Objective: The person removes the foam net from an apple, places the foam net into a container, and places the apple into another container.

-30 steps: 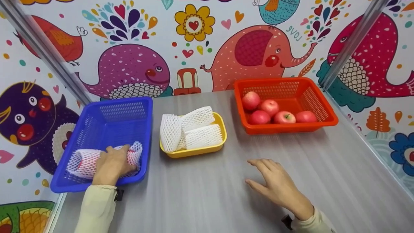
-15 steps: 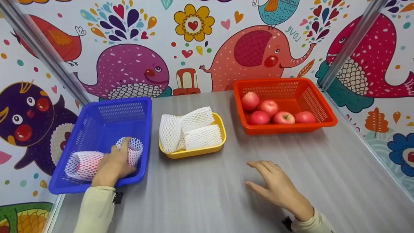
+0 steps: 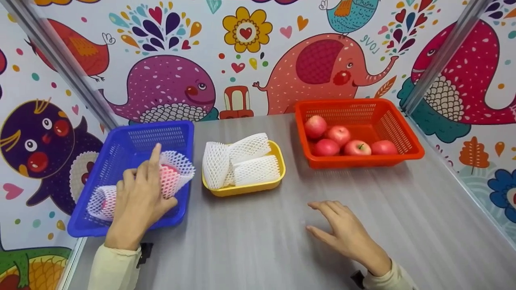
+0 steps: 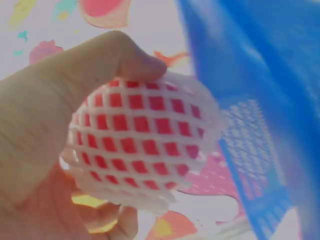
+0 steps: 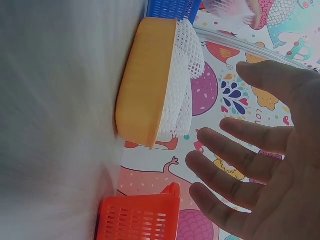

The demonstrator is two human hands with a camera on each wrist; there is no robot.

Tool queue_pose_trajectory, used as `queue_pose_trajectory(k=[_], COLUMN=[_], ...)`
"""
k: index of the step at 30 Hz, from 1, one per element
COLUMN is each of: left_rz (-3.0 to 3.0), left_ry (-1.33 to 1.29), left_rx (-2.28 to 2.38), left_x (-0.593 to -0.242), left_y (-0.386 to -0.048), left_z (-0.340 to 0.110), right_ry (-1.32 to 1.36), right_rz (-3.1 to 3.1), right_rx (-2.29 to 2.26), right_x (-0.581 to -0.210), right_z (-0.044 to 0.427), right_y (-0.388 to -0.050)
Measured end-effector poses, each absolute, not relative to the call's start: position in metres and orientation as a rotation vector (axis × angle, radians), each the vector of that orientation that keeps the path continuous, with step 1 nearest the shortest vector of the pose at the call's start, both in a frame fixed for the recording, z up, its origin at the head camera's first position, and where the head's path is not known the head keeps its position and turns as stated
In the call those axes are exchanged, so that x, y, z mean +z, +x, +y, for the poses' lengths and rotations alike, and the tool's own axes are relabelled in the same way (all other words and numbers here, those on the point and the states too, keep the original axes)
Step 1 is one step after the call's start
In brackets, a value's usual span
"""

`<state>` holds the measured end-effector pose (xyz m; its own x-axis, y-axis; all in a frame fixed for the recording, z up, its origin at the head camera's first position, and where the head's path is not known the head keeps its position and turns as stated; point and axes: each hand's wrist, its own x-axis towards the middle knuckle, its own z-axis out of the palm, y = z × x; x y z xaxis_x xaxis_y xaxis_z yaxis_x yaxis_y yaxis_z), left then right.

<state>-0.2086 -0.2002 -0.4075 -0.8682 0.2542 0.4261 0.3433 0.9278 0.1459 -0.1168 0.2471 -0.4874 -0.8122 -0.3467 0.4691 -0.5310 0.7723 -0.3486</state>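
My left hand grips an apple sleeved in a white foam net, raised over the blue basket. In the left wrist view the thumb presses on the netted apple, and red skin shows through the mesh. Another netted apple lies inside the blue basket, partly hidden behind the hand. My right hand hovers over the table at the right with fingers apart and holds nothing; the right wrist view shows its palm and relaxed fingers.
Between the two larger baskets stands a small yellow basket with several white foam nets in it. At the back right, a red basket contains several bare apples. Patterned walls border the grey table.
My left hand has lifted a netted apple up out of the blue basket, where both netted apples lay before. The right hand has stayed in nearly the same place.
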Motion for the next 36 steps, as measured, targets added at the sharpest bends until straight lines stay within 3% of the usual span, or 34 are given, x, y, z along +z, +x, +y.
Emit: queue_pose_trajectory(k=[8, 17, 28, 36], left_rz=[-2.654, -2.684, -2.840, -2.910], left_ry=[-0.718, -1.117, -1.185, -1.162], left_rx=[-0.350, -0.316, -0.407, -0.410], left_x=[-0.403, -0.448, -0.488, -0.497], left_y=[-0.186, -0.175, -0.173, -0.175], left_z=[-0.159, -0.101, -0.076, -0.071], right_ry=[0.653, 0.665, 0.680, 0.684], right_rz=[-2.619, -2.593, -2.590, -2.593], right_rx=[0.690, 0.698, 0.713, 0.718], right_x=[-0.487, -0.488, -0.491, -0.491], right_z=[0.246, 0.247, 0.248, 0.247], right_y=[-0.115, -0.113, -0.112, -0.112])
